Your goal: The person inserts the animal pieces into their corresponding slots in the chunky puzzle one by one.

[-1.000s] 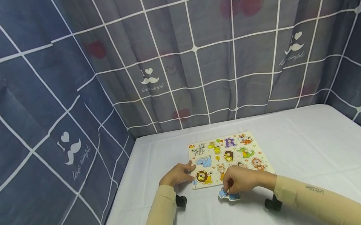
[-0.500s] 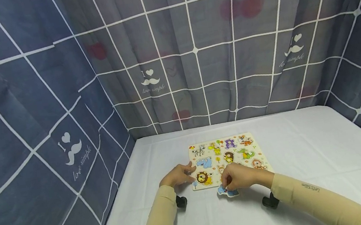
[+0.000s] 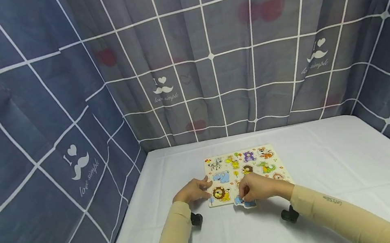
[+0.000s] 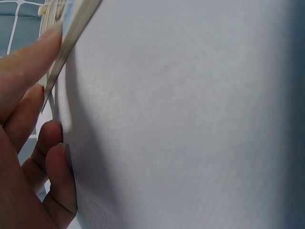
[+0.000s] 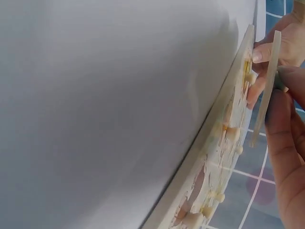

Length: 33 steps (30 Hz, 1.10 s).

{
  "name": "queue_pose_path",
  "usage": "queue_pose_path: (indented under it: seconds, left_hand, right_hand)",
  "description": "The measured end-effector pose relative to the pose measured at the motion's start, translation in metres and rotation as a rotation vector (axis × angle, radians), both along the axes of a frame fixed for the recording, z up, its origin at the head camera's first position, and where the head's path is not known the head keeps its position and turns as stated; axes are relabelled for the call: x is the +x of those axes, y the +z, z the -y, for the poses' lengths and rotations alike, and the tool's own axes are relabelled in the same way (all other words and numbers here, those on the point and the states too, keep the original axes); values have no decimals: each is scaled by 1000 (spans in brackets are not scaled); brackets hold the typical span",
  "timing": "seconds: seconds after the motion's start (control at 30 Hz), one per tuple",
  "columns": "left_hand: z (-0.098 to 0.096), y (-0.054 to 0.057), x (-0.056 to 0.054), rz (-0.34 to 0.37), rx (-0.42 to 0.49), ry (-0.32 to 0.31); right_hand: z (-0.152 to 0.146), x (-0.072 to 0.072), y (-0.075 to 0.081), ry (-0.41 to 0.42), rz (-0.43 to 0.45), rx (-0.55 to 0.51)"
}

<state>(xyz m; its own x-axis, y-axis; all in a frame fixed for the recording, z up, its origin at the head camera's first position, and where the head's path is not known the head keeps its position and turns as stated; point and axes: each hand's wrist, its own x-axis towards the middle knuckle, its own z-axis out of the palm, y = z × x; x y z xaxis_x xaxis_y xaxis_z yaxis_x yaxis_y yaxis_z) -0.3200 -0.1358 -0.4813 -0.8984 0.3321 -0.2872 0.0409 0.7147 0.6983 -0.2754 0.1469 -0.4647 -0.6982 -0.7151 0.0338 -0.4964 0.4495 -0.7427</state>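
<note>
In the head view, my right hand (image 3: 259, 186) pinches a blue animal puzzle piece (image 3: 240, 201) at the near edge of a cream puzzle board (image 3: 207, 168). The right wrist view shows the piece (image 5: 275, 50) edge-on, standing off the board, its small knob between thumb and finger. My left hand (image 3: 192, 190) rests at the board's left edge, thumb and forefinger spread apart on it. In the left wrist view the thumb (image 4: 40, 57) lies against the board's side, with the lower fingers bent near the cloth. Some animals at the board's front are hidden behind my right hand.
Colourful animal pictures, among them a lion (image 3: 221, 194), a blue elephant (image 3: 221, 177) and a green crocodile (image 3: 265, 167), cover the board; knobs (image 5: 232, 132) stick up from it. A white cloth (image 3: 326, 161) covers the table. Dark checked curtains (image 3: 233, 71) stand behind and at both sides.
My right hand has moved a little forward, bringing the blue puzzle piece from in front of the board to overlapping its near edge. The left hand stays put on the board.
</note>
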Motion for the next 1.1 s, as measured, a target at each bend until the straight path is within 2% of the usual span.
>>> queue_pose_path:
  seconds: [0.3, 0.9, 1.1]
  left_hand:
    - [-1, -2, 0, -6, 4, -2]
    - [-1, 0, 5, -21, 3, -2]
    - [-1, 0, 3, -18, 4, 1]
  right_hand:
    - [0, -2, 2, -23, -7, -13]
    - [2, -13, -6, -59, -18, -9]
    - [6, -17, -6, -80, -24, -20]
